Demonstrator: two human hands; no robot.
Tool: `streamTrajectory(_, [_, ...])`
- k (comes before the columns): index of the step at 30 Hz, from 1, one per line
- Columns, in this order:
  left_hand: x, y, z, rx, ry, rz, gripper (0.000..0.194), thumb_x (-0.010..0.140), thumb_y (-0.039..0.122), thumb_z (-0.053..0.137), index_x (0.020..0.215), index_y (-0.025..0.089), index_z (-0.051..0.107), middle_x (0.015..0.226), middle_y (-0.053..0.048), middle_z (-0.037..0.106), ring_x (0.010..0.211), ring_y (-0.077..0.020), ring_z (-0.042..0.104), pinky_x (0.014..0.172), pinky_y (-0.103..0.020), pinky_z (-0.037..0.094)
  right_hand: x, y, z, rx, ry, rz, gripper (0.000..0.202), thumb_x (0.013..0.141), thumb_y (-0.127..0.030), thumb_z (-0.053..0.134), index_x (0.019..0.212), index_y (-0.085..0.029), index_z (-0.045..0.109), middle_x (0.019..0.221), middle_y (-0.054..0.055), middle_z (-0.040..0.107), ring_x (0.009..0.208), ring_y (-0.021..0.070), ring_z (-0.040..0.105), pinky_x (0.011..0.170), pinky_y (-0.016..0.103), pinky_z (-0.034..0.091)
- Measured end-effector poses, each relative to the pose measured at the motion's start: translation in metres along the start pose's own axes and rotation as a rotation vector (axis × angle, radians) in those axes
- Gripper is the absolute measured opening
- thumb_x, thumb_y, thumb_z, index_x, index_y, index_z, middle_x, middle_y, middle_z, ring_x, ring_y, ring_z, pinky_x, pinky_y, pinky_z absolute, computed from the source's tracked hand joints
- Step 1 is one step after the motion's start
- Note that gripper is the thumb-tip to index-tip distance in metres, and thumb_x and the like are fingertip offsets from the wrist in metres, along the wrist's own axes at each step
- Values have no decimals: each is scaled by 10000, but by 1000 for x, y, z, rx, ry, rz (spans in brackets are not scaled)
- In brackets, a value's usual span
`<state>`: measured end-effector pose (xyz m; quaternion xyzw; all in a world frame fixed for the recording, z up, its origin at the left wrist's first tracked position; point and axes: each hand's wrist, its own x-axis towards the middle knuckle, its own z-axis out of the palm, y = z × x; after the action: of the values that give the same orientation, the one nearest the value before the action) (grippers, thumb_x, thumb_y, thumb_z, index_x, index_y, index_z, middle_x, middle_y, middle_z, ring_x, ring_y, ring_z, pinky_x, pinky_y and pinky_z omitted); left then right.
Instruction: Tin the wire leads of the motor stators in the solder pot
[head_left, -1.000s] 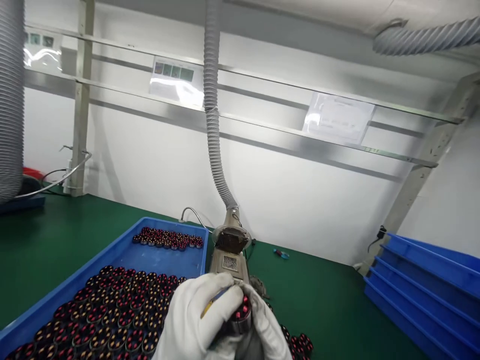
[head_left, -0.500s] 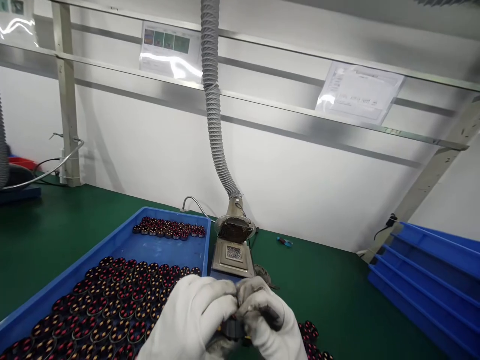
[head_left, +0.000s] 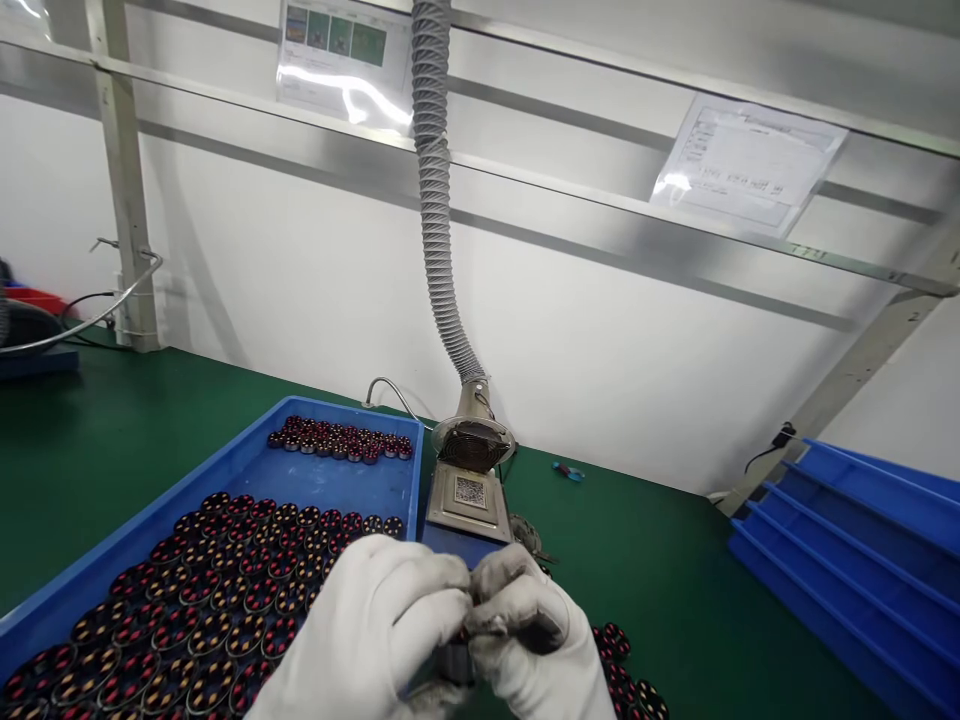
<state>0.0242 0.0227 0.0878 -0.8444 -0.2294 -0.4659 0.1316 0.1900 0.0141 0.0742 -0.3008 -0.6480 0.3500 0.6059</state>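
Observation:
In white gloves, my hands meet at the bottom centre of the head view. My left hand (head_left: 375,625) has its fingers curled round a dark ring-like part (head_left: 454,662), mostly hidden between the gloves. My right hand (head_left: 536,625), its fingertips stained grey, pinches at the top of that part, and its fingers touch those of my left. To the left lies a blue tray (head_left: 330,492) with rows of small dark rings (head_left: 206,632) bearing red and yellow segments. More such rings (head_left: 619,680) sit beside my right wrist on the green table.
Behind my hands stands a metal heating plate (head_left: 469,502) under a hood with a grey flexible duct (head_left: 439,220). Blue-handled cutters (head_left: 568,471) lie near the wall. Stacked blue trays (head_left: 847,560) stand at the right.
The view has tilted down a little, so the wall and shelf sit higher in the picture. My hands stay together on the dark part, with small finger shifts.

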Motion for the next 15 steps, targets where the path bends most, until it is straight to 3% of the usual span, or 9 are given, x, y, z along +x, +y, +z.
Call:
streamTrajectory(2, [7, 3, -1, 181, 135, 71, 266, 968, 259, 334, 858, 167, 559, 848, 15, 712, 800, -116, 623, 752, -270, 449, 2, 12, -1, 164, 92, -31, 54, 656, -270, 762, 668, -283, 711, 655, -6, 571, 661, 149, 575, 610, 271, 477])
streamTrajectory(4, [11, 5, -1, 295, 198, 83, 270, 957, 163, 329, 786, 176, 537, 761, 40, 715, 750, -104, 631, 734, -263, 444, 4, 22, -3, 387, 184, -26, 91, 653, -364, 757, 711, -311, 712, 652, -7, 587, 660, 160, 592, 617, 303, 505])
streamTrajectory(6, [10, 6, 0, 294, 194, 81, 216, 924, 120, 371, 800, 177, 538, 785, 35, 719, 765, -115, 638, 736, -273, 455, 6, 26, -6, 537, 266, -40, 122, 660, -423, 738, 747, -344, 705, 655, -20, 604, 662, 157, 608, 640, 324, 522])
streamTrajectory(8, [6, 5, 2, 145, 136, 39, 105, 901, 213, 466, 850, 180, 552, 860, 4, 713, 790, -144, 642, 715, -292, 486, 5, 19, -7, 481, 290, -88, 103, 682, -414, 720, 736, -329, 703, 670, -21, 622, 686, 152, 613, 673, 313, 513])
streamTrajectory(10, [0, 3, 4, -121, 42, -86, 124, 826, 302, 613, 873, 202, 557, 898, -13, 695, 806, -158, 644, 694, -282, 525, 3, 4, -6, 301, 226, -21, 167, 667, -421, 728, 725, -266, 702, 709, 1, 630, 698, 156, 595, 673, 289, 484])
streamTrajectory(12, [-7, 2, 8, -401, -30, -221, 197, 737, 312, 715, 837, 228, 567, 856, -10, 684, 783, -166, 652, 686, -271, 556, 1, -12, -5, 157, 75, 154, 269, 627, -473, 743, 704, -219, 695, 697, 6, 600, 648, 145, 544, 624, 267, 441])
streamTrajectory(15, [-20, 0, 15, -644, -96, -358, 195, 710, 290, 724, 859, 253, 603, 850, -6, 686, 742, -184, 669, 660, -279, 578, -2, -24, -7, 118, -128, 332, 382, 587, -580, 722, 656, -207, 677, 646, -12, 536, 593, 125, 472, 580, 261, 392])
